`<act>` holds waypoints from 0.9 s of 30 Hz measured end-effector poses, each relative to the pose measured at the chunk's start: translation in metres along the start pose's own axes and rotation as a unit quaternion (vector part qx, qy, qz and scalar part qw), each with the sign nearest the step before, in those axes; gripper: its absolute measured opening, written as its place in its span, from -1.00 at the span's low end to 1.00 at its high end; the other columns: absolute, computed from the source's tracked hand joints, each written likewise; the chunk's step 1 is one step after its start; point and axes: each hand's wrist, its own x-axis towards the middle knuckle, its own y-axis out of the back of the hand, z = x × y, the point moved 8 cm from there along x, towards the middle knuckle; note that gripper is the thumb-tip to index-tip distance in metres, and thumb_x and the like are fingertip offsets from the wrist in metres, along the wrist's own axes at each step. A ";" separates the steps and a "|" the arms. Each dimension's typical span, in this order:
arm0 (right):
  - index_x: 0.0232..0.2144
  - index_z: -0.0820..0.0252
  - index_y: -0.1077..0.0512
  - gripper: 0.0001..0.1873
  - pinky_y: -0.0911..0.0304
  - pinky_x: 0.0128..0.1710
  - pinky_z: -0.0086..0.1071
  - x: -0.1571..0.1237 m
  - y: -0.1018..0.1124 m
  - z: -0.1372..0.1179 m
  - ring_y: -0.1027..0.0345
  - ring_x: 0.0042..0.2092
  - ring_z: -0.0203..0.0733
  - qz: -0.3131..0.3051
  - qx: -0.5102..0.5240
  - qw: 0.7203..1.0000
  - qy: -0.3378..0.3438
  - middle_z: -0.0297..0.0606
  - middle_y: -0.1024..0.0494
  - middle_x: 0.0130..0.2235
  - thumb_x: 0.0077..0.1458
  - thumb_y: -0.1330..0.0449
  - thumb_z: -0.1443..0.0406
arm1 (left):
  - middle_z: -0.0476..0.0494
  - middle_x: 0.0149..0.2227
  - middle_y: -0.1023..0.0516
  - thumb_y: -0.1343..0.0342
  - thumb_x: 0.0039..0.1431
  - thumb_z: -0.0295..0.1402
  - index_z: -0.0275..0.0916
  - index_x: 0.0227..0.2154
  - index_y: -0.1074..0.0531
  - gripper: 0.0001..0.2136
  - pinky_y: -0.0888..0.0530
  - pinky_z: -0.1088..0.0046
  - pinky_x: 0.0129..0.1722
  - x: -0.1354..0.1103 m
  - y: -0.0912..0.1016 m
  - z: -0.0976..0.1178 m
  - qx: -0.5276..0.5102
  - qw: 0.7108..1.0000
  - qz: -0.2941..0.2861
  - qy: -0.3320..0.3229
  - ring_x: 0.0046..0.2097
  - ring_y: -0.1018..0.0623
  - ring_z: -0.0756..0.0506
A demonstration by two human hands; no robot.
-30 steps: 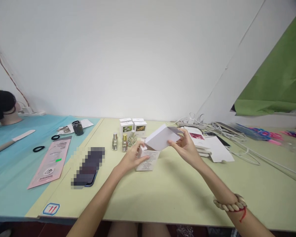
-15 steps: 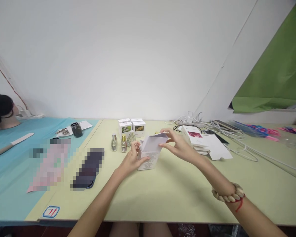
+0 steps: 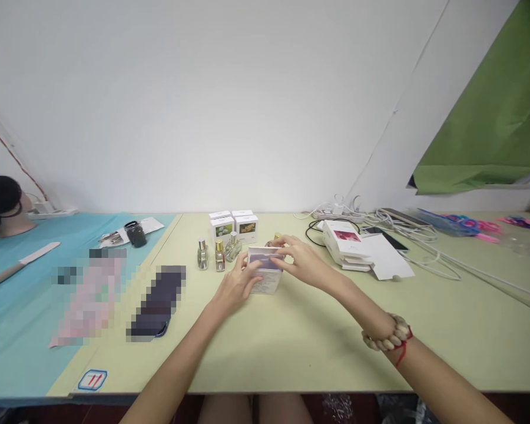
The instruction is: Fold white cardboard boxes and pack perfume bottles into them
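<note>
Taking the white box (image 3: 267,284) as the centre, the yellow-green table (image 3: 300,347) lies bare from four round to seven o'clock, and a hand passes freely there. At ten o'clock three small bottles (image 3: 219,256) stand close by, upright and easily knocked, with little cartons (image 3: 246,225) behind them at eleven and twelve. At two o'clock a stack of white booklets (image 3: 348,244) and tangled cables (image 3: 424,250) crowd the way. At eight o'clock a dark phone (image 3: 156,303) lies flat, well apart.

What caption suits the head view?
Left hand and right hand hold a small white cardboard box beside small glass bottles.
</note>
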 end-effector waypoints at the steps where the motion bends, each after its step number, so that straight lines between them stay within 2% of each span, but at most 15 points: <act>1: -0.33 0.06 -0.52 -0.73 -0.25 -0.08 -0.12 0.001 0.001 0.002 -0.31 -0.07 -0.06 -0.002 0.023 1.000 -0.005 -0.19 -0.42 -0.10 0.11 -0.06 0.13 | -0.26 0.09 -0.13 0.13 0.24 -0.34 -0.13 -0.08 -0.20 -0.80 -0.45 0.37 -0.26 0.001 -0.001 0.000 0.013 1.000 -0.014 0.015 -0.10 -0.44 -0.09; 3: -0.33 0.08 -0.51 -0.70 -0.30 -0.13 -0.19 0.005 0.007 0.013 -0.34 -0.09 -0.10 0.016 0.091 0.995 -0.028 -0.18 -0.42 -0.08 0.10 -0.06 0.09 | -0.22 0.07 -0.16 0.18 0.26 -0.36 -0.17 -0.21 -0.30 -0.83 -0.43 0.38 -0.23 0.002 0.001 0.000 0.013 0.999 -0.018 0.040 -0.12 -0.43 -0.08; 5: -0.24 0.10 -0.47 -0.67 -0.35 -0.22 -0.27 0.010 0.013 0.036 -0.37 -0.14 -0.15 0.067 0.154 0.983 -0.068 -0.17 -0.42 -0.07 0.11 -0.03 0.07 | -0.19 0.03 -0.20 0.20 0.27 -0.38 -0.20 -0.30 -0.33 -0.80 -0.41 0.38 -0.18 0.003 0.002 -0.002 -0.007 0.998 -0.005 0.063 -0.10 -0.41 -0.08; 8: 0.01 0.10 -0.28 -0.55 -0.35 -0.25 -0.23 0.014 0.008 0.076 -0.36 -0.12 -0.11 0.144 0.138 0.973 -0.112 -0.12 -0.39 -0.02 0.07 -0.06 0.12 | -0.17 -0.04 -0.24 0.21 0.27 -0.37 -0.21 -0.35 -0.31 -0.80 -0.39 0.37 -0.14 0.004 0.001 -0.005 -0.033 0.996 0.007 0.085 -0.12 -0.40 -0.06; 11: 0.11 0.10 -0.16 -0.37 -0.28 -0.14 -0.16 0.021 -0.026 0.099 -0.30 -0.02 -0.03 0.103 0.067 0.987 -0.107 -0.05 -0.31 0.05 -0.02 -0.15 0.13 | -0.16 -0.13 -0.26 0.24 0.28 -0.37 -0.21 -0.36 -0.29 -0.79 -0.38 0.34 -0.13 0.002 0.001 -0.008 -0.048 0.994 0.020 0.091 -0.16 -0.38 -0.05; 14: 0.08 0.12 -0.16 -0.44 -0.27 -0.24 -0.27 0.022 -0.058 0.111 -0.37 -0.18 -0.12 0.065 0.058 0.988 -0.127 -0.11 -0.43 -0.09 0.00 -0.12 0.17 | -0.16 -0.16 -0.25 0.27 0.29 -0.35 -0.21 -0.31 -0.28 -0.79 -0.38 0.33 -0.12 -0.001 0.006 -0.012 -0.045 0.993 0.042 0.098 -0.15 -0.37 -0.05; 17: 0.03 0.15 -0.15 -0.52 -0.22 -0.40 -0.37 0.017 -0.073 0.111 -0.35 -0.41 -0.21 0.058 0.061 0.986 -0.146 -0.28 -0.47 -0.38 0.04 -0.07 0.19 | -0.18 -0.10 -0.24 0.25 0.28 -0.35 -0.20 -0.23 -0.29 -0.79 -0.38 0.31 -0.09 -0.003 0.010 -0.015 -0.029 0.994 0.060 0.090 -0.11 -0.38 -0.06; 20: 0.02 0.15 -0.12 -0.52 -0.16 -0.47 -0.40 0.007 -0.072 0.105 -0.28 -0.49 -0.24 0.039 0.070 0.986 -0.146 -0.39 -0.40 -0.49 0.05 -0.04 0.16 | -0.21 0.01 -0.19 0.24 0.28 -0.37 -0.17 -0.10 -0.29 -0.76 -0.35 0.30 -0.02 -0.003 0.009 -0.013 -0.029 0.995 0.060 0.070 -0.01 -0.36 -0.07; 24: 0.04 0.09 -0.12 -0.50 -0.15 -0.48 -0.39 -0.012 -0.050 0.087 -0.25 -0.54 -0.26 -0.022 0.090 0.987 -0.129 -0.46 -0.34 -0.55 0.04 -0.06 0.16 | -0.20 0.03 -0.19 0.24 0.28 -0.39 -0.14 -0.11 -0.31 -0.75 -0.33 0.28 0.02 -0.001 0.010 -0.013 -0.037 0.994 0.065 0.083 0.05 -0.34 -0.08; 27: -0.02 0.04 -0.18 -0.59 -0.24 -0.40 -0.35 -0.025 -0.020 0.060 -0.34 -0.45 -0.24 -0.070 0.132 0.984 -0.100 -0.40 -0.42 -0.46 0.05 -0.07 0.16 | -0.21 0.00 -0.24 0.24 0.28 -0.39 -0.17 -0.15 -0.32 -0.76 -0.36 0.28 -0.01 0.001 0.010 -0.012 -0.036 0.992 0.072 0.093 0.02 -0.36 -0.08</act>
